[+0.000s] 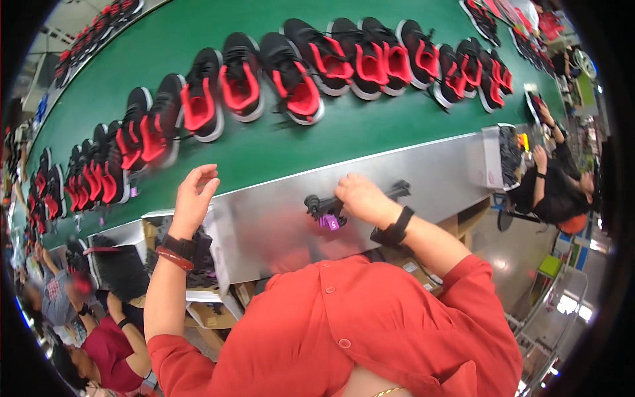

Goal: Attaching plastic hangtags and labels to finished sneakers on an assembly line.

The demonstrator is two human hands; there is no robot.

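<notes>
My right hand (362, 196) is over the metal ledge, its fingers closed on a dark, slim piece that looks like a black plastic shoe hanger (325, 206). A small purple tag (329, 221) sits at its left end, and another black end sticks out to the right of the hand. The fingers hide the middle part. At the edge of the green belt my left hand (194, 197) is raised with curved fingers, thumb apart, holding nothing. Nearest to it is a black shoe (202, 99) with a red lining, one of a long row.
Black-and-red shoes line the green conveyor belt (370, 126). A white box (491, 155) of black pieces stands at the ledge's right end; another open box (155, 228) is below my left hand. People work at the far right (552, 185) and lower left (109, 344).
</notes>
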